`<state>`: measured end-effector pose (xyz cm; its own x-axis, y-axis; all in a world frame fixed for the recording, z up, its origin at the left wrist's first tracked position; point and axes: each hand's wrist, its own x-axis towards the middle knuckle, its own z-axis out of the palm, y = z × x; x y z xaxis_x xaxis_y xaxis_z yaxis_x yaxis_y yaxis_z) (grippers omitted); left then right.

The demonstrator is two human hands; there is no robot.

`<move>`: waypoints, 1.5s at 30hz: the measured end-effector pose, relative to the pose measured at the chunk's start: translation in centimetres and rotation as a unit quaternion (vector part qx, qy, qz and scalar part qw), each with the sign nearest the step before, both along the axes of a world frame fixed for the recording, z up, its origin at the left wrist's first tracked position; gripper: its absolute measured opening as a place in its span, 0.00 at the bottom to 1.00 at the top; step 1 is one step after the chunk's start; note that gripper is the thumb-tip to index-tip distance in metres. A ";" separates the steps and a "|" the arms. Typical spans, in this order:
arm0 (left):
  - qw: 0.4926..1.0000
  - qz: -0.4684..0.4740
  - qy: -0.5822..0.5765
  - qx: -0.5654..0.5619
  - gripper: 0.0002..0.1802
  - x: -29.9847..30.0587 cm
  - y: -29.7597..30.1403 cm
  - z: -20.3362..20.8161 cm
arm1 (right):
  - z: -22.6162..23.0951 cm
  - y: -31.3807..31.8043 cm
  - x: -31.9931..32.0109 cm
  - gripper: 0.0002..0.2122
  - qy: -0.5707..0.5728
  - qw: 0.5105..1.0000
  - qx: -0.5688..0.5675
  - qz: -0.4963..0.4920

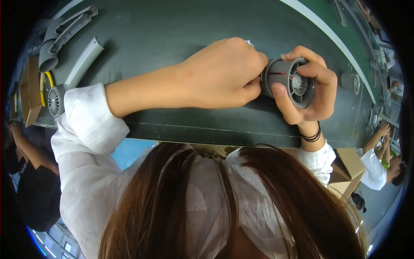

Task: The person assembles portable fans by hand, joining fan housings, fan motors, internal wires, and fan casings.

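Observation:
A grey cylindrical fan housing (277, 77) with a spoked hub and a red wire is held above the dark green table. My right hand (321, 82) is curled round its open right end, thumb and fingers on the rim. My left hand (226, 71) is a closed fist against the housing's left end. Its fingertips are turned away, so what they grip is hidden. A small silvery piece (249, 43) shows just behind the left knuckles; I cannot tell what it is.
Grey curved plastic shell parts (71, 32) and a loose handle-like shell (84, 62) lie at the left, near a slotted round cap (54, 101), a yellow-handled tool (48, 84) and a cardboard box (31, 93). Another fan unit (350, 83) sits right. Other people are at both sides.

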<state>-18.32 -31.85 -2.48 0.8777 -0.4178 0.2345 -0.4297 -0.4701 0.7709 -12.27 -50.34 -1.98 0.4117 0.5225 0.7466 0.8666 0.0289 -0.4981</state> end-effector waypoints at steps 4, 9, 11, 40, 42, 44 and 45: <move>1.000 0.007 -0.003 -0.019 0.07 0.1 0.0 0.0 | -0.1 -0.1 0.2 0.20 0.013 0.999 0.007 0.029; 1.000 -0.020 0.003 0.000 0.05 0.0 0.1 -0.3 | 1.1 0.0 0.6 0.20 -0.042 0.992 -0.069 0.101; 1.000 -0.021 0.000 0.000 0.05 -0.1 0.0 -0.5 | 1.0 0.1 0.6 0.20 0.003 0.989 -0.069 0.133; 0.967 0.074 -0.061 0.237 0.05 -2.3 -0.8 2.3 | 1.1 -1.2 -0.5 0.36 -0.058 0.957 -0.286 -0.007; 0.976 0.056 -0.050 0.204 0.06 -2.1 -0.9 2.2 | 0.8 -1.3 -0.4 0.35 -0.047 0.962 -0.268 -0.006; 0.981 0.045 -0.020 0.189 0.06 -2.1 -0.6 2.4 | 0.6 -1.3 -0.5 0.34 -0.038 0.968 -0.249 -0.004; 0.985 0.040 0.011 0.168 0.06 -2.1 -0.5 2.6 | 0.5 -1.4 -0.5 0.33 -0.042 0.968 -0.249 -0.010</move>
<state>-20.42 -32.33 0.09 0.9140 -0.3986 0.0757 -0.3666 -0.7314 0.5750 -12.75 -51.72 -1.48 0.3752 0.8184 0.4353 0.9021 -0.2145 -0.3743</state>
